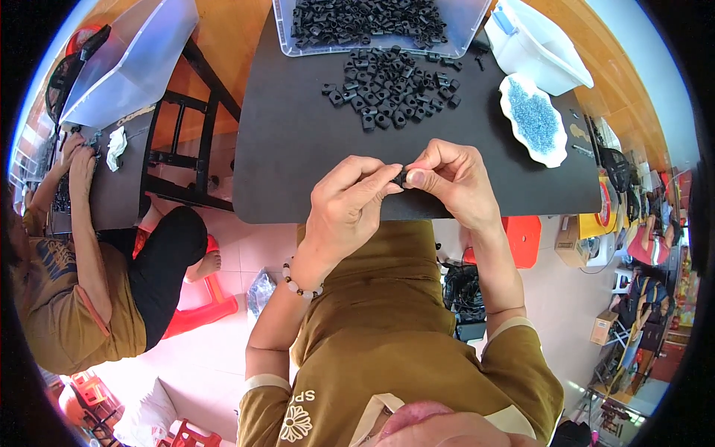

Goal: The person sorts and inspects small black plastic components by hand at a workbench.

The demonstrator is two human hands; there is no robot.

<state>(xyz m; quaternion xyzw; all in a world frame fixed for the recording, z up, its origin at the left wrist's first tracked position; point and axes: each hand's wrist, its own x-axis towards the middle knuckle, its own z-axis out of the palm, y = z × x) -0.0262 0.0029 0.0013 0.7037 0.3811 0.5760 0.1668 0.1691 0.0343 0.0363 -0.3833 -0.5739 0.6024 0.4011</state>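
Note:
My left hand (pixel 344 201) pinches a small black plastic part (pixel 400 178) between thumb and fingertips, just above the near edge of the dark table. From the other side, the thumb and forefinger of my right hand (pixel 456 181) are closed on the same part. Fingertips cover most of it; whether anything smaller is pressed against it cannot be made out. Beyond my hands lies a loose heap of similar black parts (pixel 387 88). A white scalloped dish (pixel 509 112) of tiny clear-blue pieces (pixel 535 119) stands to the right.
At the far edge, a clear plastic bin (pixel 287 49) holds many more black parts. A white tub (pixel 547 56) stands at the back right of the table (pixel 287 149). On the left, another person (pixel 82 298) works at a separate table. A red stool (pixel 523 242) is below on the right.

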